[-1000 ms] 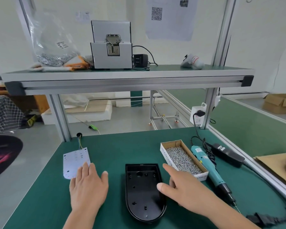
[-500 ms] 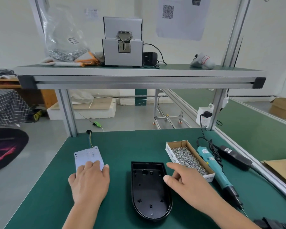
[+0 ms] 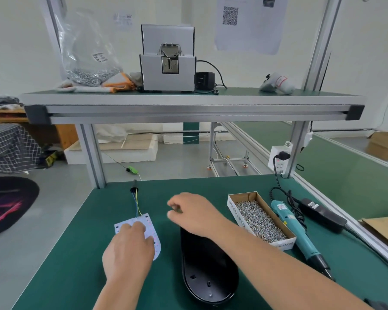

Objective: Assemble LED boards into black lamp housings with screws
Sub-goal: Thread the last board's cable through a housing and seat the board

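1. The left grip [image 3: 128,253] covers much of the flat white LED board [image 3: 148,223].
2. The right forearm [image 3: 267,260] hides the far end of the black oval lamp housing [image 3: 208,271].
3. The right grip [image 3: 193,213] is blurred; whether it holds anything is unclear.

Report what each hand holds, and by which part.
Left hand has no grip on anything: its fingers rest on top of the LED board. Right hand hovers with curled fingers, too blurred to tell any hold.
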